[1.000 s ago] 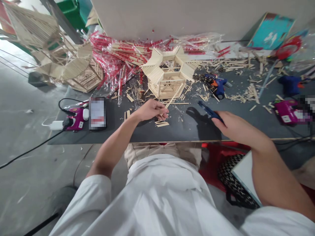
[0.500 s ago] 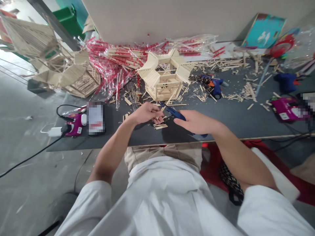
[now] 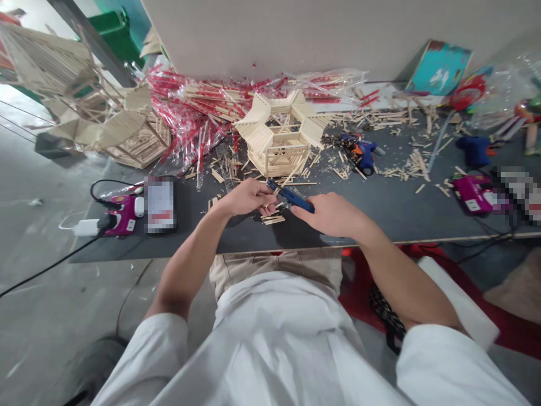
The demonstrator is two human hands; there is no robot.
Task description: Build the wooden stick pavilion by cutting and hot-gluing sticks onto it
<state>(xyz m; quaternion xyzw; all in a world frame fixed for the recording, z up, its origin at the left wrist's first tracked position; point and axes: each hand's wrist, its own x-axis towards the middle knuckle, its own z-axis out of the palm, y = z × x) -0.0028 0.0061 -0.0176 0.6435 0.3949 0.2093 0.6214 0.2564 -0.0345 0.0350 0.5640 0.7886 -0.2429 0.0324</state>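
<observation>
Between its fingertips my left hand (image 3: 249,198) pinches a thin wooden stick (image 3: 276,192). My right hand (image 3: 333,212) is wrapped round blue-handled pliers (image 3: 297,200), whose dark jaws point up and left and meet the stick by my left fingers. The jaws' exact bite is too small to make out. Beneath the left fingertips lies a small pile of short cut sticks (image 3: 274,219). Just beyond both hands stands a model built of wooden sticks (image 3: 276,159), with a star-shaped roof open in the middle.
Red-and-clear plastic packs of sticks (image 3: 198,101) lie along the wall. Blue glue guns (image 3: 364,155) and stick offcuts (image 3: 418,160) are on the right. A phone (image 3: 160,204) and a purple power adapter (image 3: 122,215) sit on the left. A larger stick model (image 3: 135,138) stands beyond.
The pliers' handles, spread apart before, are now squeezed together in my right hand. Their jaws have moved slightly left to the stick. The whole view has shifted a little.
</observation>
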